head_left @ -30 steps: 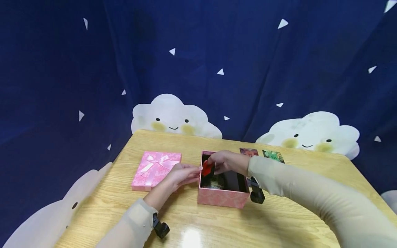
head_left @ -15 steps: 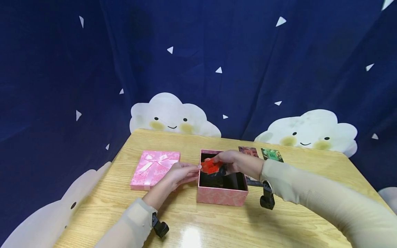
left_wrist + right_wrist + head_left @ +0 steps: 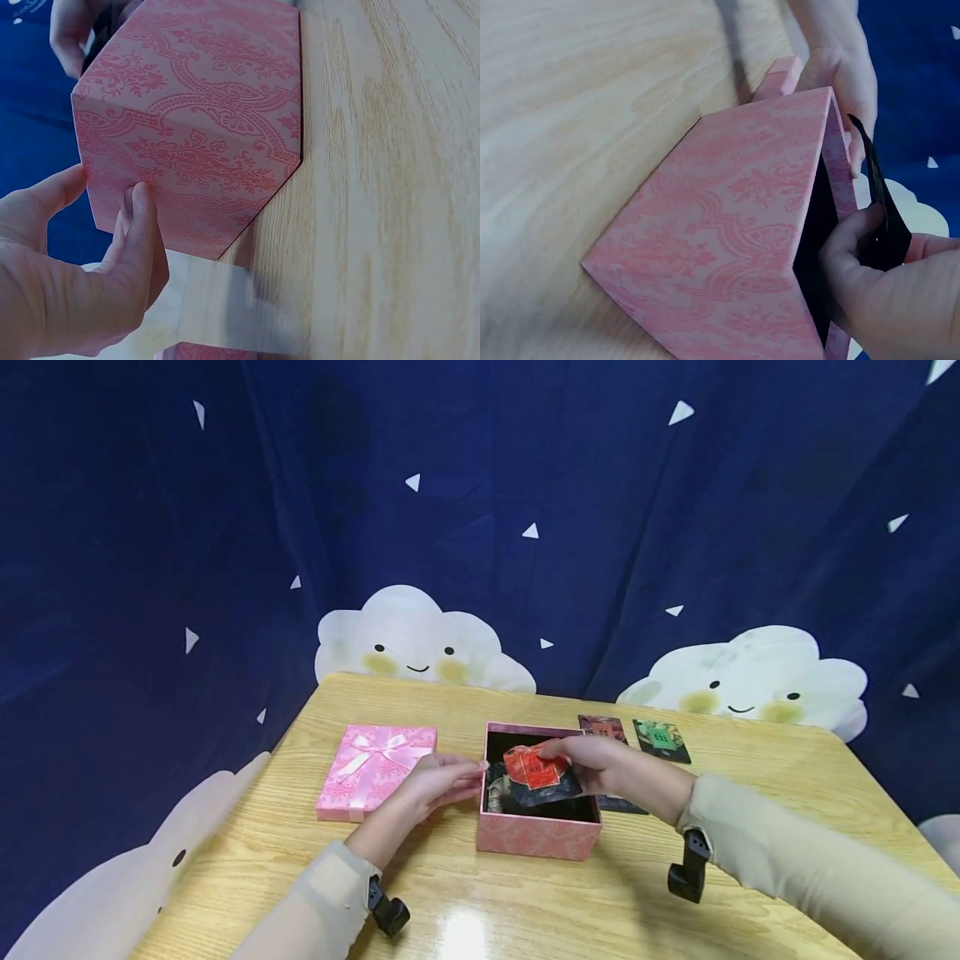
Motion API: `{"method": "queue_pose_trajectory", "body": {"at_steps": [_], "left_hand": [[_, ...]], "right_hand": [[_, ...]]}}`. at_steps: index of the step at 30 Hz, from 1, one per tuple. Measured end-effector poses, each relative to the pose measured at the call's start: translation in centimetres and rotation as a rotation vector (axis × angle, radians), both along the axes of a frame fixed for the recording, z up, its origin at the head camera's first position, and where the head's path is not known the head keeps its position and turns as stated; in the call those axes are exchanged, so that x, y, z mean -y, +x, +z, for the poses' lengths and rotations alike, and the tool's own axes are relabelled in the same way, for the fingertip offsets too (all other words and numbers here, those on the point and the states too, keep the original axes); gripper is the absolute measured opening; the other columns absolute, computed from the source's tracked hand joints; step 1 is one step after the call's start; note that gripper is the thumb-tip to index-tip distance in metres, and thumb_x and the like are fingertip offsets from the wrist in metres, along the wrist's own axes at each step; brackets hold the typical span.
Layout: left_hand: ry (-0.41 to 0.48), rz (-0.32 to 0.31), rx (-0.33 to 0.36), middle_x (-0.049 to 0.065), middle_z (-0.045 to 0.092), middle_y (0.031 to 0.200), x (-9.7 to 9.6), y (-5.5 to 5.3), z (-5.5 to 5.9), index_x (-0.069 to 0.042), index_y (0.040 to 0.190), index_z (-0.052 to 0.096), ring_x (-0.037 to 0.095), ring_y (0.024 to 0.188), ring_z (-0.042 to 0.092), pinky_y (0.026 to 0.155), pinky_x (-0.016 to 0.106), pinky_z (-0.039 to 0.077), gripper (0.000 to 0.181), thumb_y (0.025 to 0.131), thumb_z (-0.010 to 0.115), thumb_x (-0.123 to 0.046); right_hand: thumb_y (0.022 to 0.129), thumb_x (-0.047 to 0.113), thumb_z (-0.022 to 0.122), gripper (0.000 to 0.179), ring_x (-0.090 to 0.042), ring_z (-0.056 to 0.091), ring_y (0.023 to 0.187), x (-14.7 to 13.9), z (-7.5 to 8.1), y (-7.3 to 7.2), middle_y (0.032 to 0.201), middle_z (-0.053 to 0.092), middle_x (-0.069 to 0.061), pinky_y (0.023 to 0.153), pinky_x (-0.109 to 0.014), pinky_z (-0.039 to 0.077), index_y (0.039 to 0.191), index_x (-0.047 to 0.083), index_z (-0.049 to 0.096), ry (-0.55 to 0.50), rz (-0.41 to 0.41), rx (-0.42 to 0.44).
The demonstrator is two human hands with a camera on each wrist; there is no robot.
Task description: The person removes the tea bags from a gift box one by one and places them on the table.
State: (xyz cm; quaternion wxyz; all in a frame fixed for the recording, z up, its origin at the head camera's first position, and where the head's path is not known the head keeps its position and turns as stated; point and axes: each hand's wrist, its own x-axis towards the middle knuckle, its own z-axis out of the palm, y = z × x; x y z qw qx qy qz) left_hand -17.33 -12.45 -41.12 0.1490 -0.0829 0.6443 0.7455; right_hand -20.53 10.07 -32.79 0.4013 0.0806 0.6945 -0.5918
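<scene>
A pink patterned gift box (image 3: 536, 839) stands lidless on the table, dark inside. My left hand (image 3: 442, 783) is at its left wall; the thumb touches the rim and the nearly straight fingers rest against the outer side in the left wrist view. Over the opening, my right hand (image 3: 603, 764) pinches a flat dark packet (image 3: 551, 795) with a red label, thumb on top. From the right wrist view the packet (image 3: 889, 221) appears edge-on, tilted above the rim. Below it, another dark packet with a pale picture (image 3: 497, 789) shows partly inside the box.
The pink lid (image 3: 337, 789) with a ribbon bow lies left of the box. To the right are a green-labelled packet (image 3: 662, 739), a reddish packet (image 3: 602, 725) and a dark one (image 3: 626, 806) partly hidden by my right arm. A navy curtain (image 3: 480, 485) hangs behind the table.
My right hand has drawn the red-labelled packet up and rightward from the box's left inner side, and its label now faces up. The left hand has stayed at the wall.
</scene>
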Motion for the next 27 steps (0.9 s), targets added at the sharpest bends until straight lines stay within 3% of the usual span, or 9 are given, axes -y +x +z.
{"method": "queue_pose_trajectory", "body": {"at_steps": [11, 19, 27], "left_hand": [[-0.001, -0.005, 0.000, 0.002, 0.070, 0.082, 0.0, 0.1, 0.0, 0.011, 0.108, 0.061, 0.011, 0.078, 0.068, 0.082, 0.026, 0.063, 0.029, 0.088, 0.067, -0.008], [0.003, -0.003, 0.000, 0.000, 0.068, 0.079, -0.2, 0.1, -0.3, 0.011, 0.108, 0.060, 0.011, 0.078, 0.068, 0.082, 0.026, 0.063, 0.028, 0.088, 0.067, -0.008], [0.007, 0.007, 0.016, 0.003, 0.070, 0.082, -0.2, 0.0, -0.3, 0.010, 0.106, 0.062, 0.011, 0.076, 0.068, 0.081, 0.027, 0.063, 0.026, 0.088, 0.067, -0.008]], "right_hand": [[0.100, 0.019, 0.044, 0.025, -0.011, 0.071, 0.075, -4.5, 0.5, 1.7, 0.083, 0.072, -0.002, 0.072, -0.023, 0.064, 0.118, 0.002, 0.042, -0.231, -0.053, 0.080], [0.100, 0.021, 0.048, 0.020, -0.011, 0.071, 0.080, -7.3, 0.4, 2.2, 0.086, 0.074, -0.002, 0.077, -0.025, 0.064, 0.096, 0.007, 0.062, -0.315, -0.103, 0.115], [0.101, 0.024, 0.047, 0.027, -0.011, 0.072, 0.084, -10.4, -0.7, 1.6, 0.089, 0.075, -0.001, 0.080, -0.025, 0.063, 0.092, 0.010, 0.068, -0.373, -0.043, 0.103]]}}
